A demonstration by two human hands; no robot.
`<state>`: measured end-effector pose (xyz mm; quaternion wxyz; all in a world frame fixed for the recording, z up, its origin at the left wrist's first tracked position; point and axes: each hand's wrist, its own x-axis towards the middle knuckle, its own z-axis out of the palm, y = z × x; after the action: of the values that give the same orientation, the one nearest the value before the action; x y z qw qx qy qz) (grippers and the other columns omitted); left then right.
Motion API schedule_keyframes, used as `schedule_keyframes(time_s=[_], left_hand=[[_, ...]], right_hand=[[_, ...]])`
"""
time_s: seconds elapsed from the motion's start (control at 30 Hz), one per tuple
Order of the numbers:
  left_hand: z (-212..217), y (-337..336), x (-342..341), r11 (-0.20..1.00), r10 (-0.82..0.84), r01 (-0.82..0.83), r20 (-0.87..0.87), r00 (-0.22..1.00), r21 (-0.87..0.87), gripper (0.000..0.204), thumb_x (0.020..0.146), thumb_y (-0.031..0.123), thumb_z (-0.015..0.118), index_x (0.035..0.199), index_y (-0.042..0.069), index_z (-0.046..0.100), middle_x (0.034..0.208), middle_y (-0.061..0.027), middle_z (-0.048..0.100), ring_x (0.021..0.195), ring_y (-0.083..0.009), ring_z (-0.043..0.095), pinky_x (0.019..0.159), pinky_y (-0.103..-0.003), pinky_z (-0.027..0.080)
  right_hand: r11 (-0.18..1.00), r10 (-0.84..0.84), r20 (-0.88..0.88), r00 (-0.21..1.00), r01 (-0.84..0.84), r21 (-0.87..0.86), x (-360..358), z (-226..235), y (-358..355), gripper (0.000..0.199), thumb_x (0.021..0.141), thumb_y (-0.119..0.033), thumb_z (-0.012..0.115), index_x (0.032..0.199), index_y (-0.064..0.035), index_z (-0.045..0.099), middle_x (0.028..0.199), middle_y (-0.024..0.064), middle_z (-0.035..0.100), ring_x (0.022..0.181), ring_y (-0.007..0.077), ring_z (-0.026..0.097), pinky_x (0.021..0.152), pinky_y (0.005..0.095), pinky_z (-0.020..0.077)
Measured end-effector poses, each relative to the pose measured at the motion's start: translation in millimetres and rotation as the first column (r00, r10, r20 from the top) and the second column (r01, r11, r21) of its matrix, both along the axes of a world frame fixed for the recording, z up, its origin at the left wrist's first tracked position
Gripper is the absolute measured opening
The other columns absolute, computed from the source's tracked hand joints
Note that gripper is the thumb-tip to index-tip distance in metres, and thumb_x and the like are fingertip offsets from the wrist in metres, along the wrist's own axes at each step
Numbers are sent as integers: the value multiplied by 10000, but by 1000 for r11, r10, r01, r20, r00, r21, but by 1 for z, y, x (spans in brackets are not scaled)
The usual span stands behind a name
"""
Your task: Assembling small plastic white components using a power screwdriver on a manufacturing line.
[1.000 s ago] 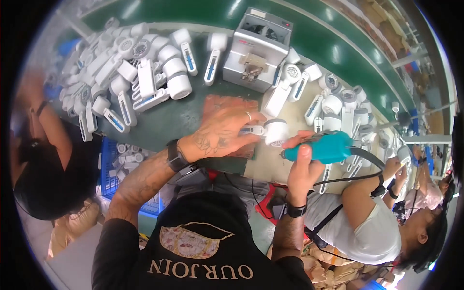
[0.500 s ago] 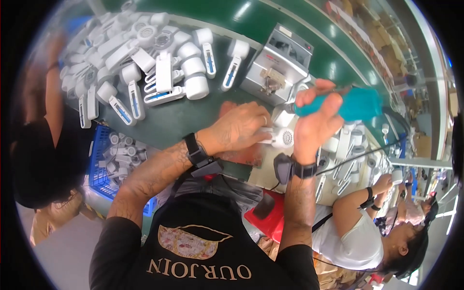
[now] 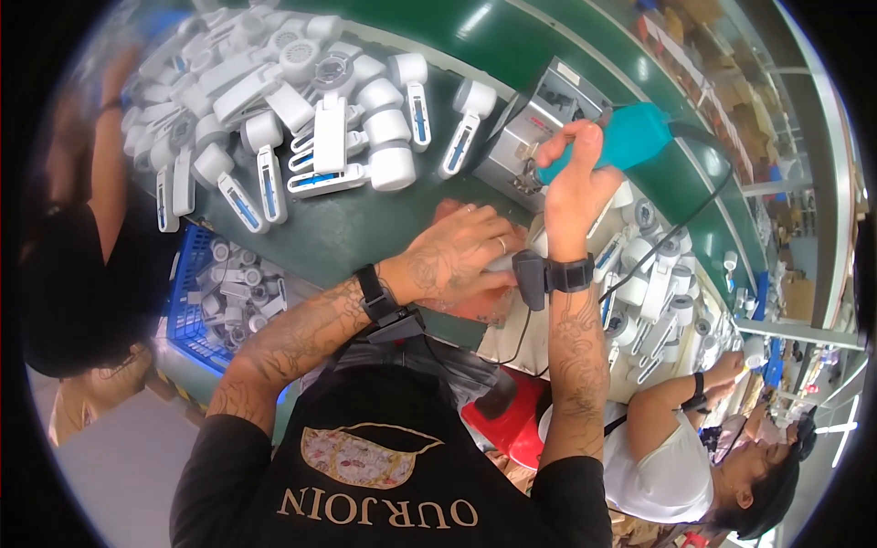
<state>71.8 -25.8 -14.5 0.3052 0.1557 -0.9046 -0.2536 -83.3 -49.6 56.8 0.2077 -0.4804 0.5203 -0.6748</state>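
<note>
- Teal power screwdriver (image 3: 630,139) sits clenched in the right hand (image 3: 571,183), raised above the left hand (image 3: 461,260).
- Left hand presses down, grasping a white part (image 3: 498,265), mostly hidden beneath its fingers.

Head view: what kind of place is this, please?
Probably a factory assembly line: a pile of identical white handheld devices on a long green workbench, the right hand gripping a teal power screwdriver, and co-workers alongside.
</note>
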Motion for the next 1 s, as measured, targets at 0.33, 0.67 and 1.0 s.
schedule_keyframes(time_s=[0.33,0.67,1.0], left_hand=[[-5,0,1,998,64,-64,48,997,-8,470,847,419,710,1197,112,647,1177,-73,622,1065,-276,559,958,-402,444],[-9,3,-1,999,50,-49,47,998,-17,461,863,432,690,1169,91,637,1174,-94,609,1084,-296,550,968,-414,436],[-4,3,2,999,35,-36,125,992,4,455,910,402,624,1148,15,600,1192,-151,566,1155,-332,506,1036,-478,388]], right_hand=[[1000,-11,132,991,11,-5,0,-2,80,503,997,-445,557,1063,53,533,673,70,507,577,173,503,558,309,437],[999,49,158,986,-51,6,-3,-26,83,422,1013,-378,537,948,38,505,670,89,498,591,196,509,564,324,433],[994,36,148,988,-52,101,-4,-20,78,408,1025,-375,519,961,27,495,676,79,497,589,185,499,572,315,440]])
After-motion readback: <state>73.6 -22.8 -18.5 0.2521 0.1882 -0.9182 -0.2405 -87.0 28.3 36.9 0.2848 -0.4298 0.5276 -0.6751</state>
